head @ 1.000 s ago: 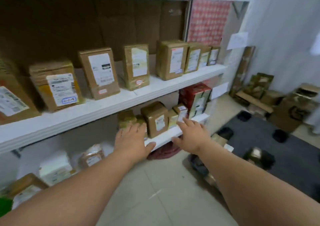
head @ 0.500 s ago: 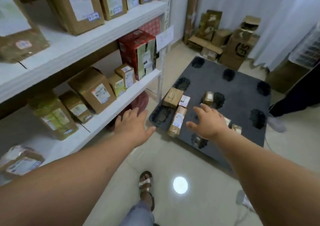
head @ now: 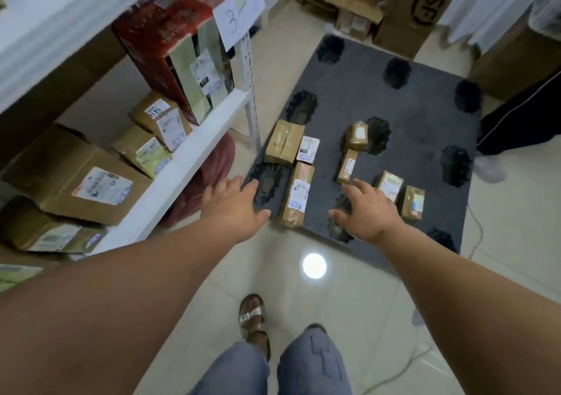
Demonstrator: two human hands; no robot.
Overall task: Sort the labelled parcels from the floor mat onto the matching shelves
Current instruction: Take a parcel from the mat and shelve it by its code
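Down on the dark floor mat [head: 394, 115] at your 12 o'clock, seven labelled parcels are lying around. The long parcel [head: 297, 196] sits right between your hands. Your left hand [head: 235, 206] hangs over the mat's near corner at about 11 o'clock, fingers spread and holding nothing. Your right hand [head: 368, 211] is at 1 o'clock, fingers apart too, empty, just beside the green-labelled parcel [head: 390, 186]. Over at 9 to 10 o'clock, the white shelf [head: 182, 164] already has boxed parcels on it, with a "3-3" sign [head: 238, 12] above.
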